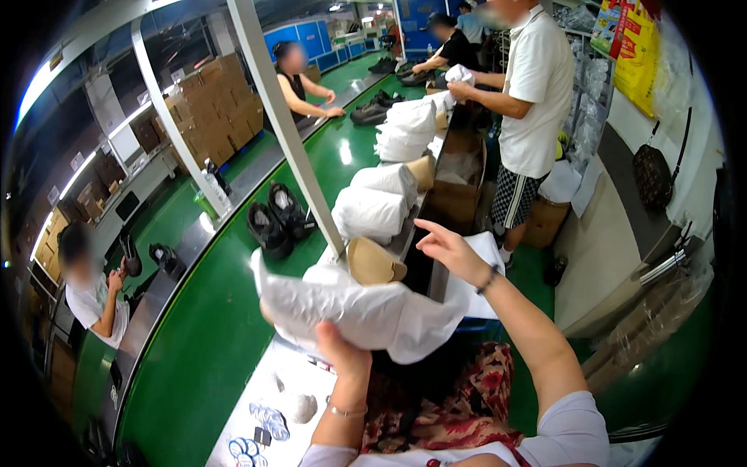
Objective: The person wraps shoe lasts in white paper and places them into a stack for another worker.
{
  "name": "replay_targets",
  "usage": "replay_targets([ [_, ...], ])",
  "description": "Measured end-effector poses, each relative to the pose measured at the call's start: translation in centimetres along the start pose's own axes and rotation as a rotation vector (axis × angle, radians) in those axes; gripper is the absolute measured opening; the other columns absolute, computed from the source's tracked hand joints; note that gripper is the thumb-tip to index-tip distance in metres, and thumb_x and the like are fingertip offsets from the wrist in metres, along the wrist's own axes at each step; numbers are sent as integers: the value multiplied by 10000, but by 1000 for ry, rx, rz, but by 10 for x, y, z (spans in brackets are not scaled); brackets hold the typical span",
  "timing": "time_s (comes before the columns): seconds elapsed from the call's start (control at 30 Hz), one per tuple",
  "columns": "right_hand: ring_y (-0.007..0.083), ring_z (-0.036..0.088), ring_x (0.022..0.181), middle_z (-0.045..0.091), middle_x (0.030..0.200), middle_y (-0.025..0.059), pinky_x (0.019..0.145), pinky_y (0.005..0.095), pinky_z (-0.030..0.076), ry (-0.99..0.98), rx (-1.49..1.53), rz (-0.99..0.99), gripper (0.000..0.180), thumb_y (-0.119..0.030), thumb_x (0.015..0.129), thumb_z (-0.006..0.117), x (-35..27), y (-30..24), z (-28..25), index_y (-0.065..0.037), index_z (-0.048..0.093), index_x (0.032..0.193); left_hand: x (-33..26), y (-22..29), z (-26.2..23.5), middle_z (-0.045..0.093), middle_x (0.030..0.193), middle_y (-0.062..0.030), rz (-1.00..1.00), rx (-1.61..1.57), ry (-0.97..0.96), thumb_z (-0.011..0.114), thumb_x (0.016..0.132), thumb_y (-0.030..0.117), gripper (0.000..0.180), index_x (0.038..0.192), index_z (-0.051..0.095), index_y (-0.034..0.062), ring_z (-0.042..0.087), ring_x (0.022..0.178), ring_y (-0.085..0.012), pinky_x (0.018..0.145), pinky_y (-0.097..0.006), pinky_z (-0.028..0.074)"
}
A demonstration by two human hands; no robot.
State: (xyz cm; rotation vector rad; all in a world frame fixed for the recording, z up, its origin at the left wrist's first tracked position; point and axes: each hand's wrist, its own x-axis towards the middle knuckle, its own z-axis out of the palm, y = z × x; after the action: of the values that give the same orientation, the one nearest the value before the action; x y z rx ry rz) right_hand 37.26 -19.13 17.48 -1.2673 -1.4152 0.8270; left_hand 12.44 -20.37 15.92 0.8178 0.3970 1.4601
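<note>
I held a bundle wrapped in crumpled white tissue paper (350,307) at the centre of the frame, my left hand (342,350) gripping it from underneath with the thumb pressed up against the paper. A tan shoe-shaped insert (373,263) stuck out of the top of the wrapping. My right hand (447,249) was raised just right of centre, fingers spread loosely and holding nothing, hovering above the bundle's right end. More white-wrapped bundles (372,210) lay in a row running toward the upper middle of the frame, along the edge of a green conveyor belt (210,335). Two black shoes (278,220) sat on the belt, left of centre. In the upper right a person in a white shirt (537,86) stood holding another white bundle. Brown cardboard boxes (214,109) were stacked in the upper left. At the left edge another person (93,292) sat handling a dark shoe.
</note>
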Motion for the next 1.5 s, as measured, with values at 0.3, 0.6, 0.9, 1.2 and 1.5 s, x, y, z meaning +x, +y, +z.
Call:
replay_targets([
  [0.3, 409, 589, 887, 608, 932, 269, 793, 485, 462, 310, -809, 247, 494, -107, 758, 453, 153, 92, 33, -154, 450, 1250, 2, 26, -21, 458, 1276, -116, 56, 46, 57, 474, 828, 614, 774, 1321, 332, 35, 460, 1166, -270, 1004, -411, 352],
  [0.6, 413, 597, 838, 622, 869, 240, 729, 509, 466, 446, -879, 248, 282, -166, 794, 474, 161, 89, 36, -93, 495, 1065, 3, 28, -25, 464, 1256, -112, 34, 25, 19, 476, 829, 610, 771, 1316, 332, 30, 459, 1165, -261, 1004, -406, 352],
  [0.9, 415, 604, 797, 623, 809, 238, 703, 511, 475, 415, -955, 156, 236, -159, 790, 492, 161, 99, 26, -84, 513, 1013, 5, 18, -30, 447, 1275, -107, 25, 56, 48, 477, 832, 604, 769, 1337, 309, 48, 458, 1164, -262, 1005, -406, 355],
  [1.2, 401, 607, 868, 629, 896, 235, 753, 503, 475, 373, -876, 178, 253, -140, 780, 481, 144, 74, 31, -70, 518, 1021, 2, 15, -29, 459, 1266, -100, 15, 54, 60, 469, 840, 595, 744, 1328, 325, 53, 466, 1153, -254, 997, -403, 362],
  [1.5, 373, 605, 919, 616, 990, 236, 800, 474, 476, 269, -876, 353, 443, -134, 782, 472, 129, 75, 32, -123, 485, 1224, -4, 13, -28, 460, 1274, -99, -36, 24, 51, 449, 856, 581, 714, 1327, 338, 55, 468, 1154, -258, 991, -406, 367],
])
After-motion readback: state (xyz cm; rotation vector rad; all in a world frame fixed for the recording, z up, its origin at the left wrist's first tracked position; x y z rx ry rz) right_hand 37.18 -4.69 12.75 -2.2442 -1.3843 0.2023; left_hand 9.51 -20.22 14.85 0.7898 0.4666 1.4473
